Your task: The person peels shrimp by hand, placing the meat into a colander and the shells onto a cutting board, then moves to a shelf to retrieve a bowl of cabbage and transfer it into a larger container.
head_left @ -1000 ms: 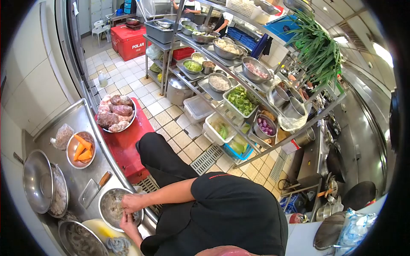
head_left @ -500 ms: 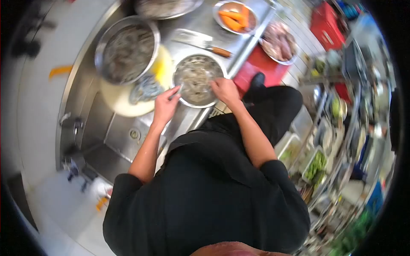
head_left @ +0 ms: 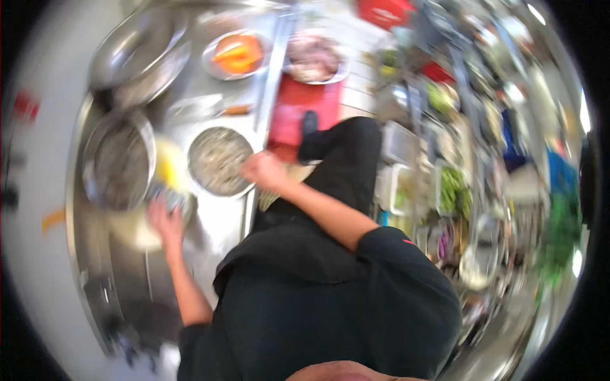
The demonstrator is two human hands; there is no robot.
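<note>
My left hand (head_left: 166,219) reaches, fingers extended and blurred, to a bluish-grey pile of what looks like raw shrimp (head_left: 173,198) on the round pale board (head_left: 136,235). At the right rim of a metal colander (head_left: 220,160) is my right hand (head_left: 264,170), its fingers closed; whatever they pinch is hidden. Greyish peeled-looking shrimp cover the colander's bottom. Left of the pile stands a deep metal bowl (head_left: 151,149) full of dark grey shrimp. Something yellow (head_left: 168,170) lies on the board between bowl and colander.
A cleaver (head_left: 235,110) with a wooden handle lies beyond the colander. Farther back are a bowl of carrots (head_left: 238,56) and a bowl of raw meat (head_left: 314,60) above a red surface (head_left: 298,105). Shelves of vegetable containers (head_left: 451,190) stand on the right; the sink (head_left: 136,279) is below the board.
My left hand has moved from the colander's edge down and left to the shrimp pile. My right hand stays by the colander rim. The view has shifted, and things appear farther left.
</note>
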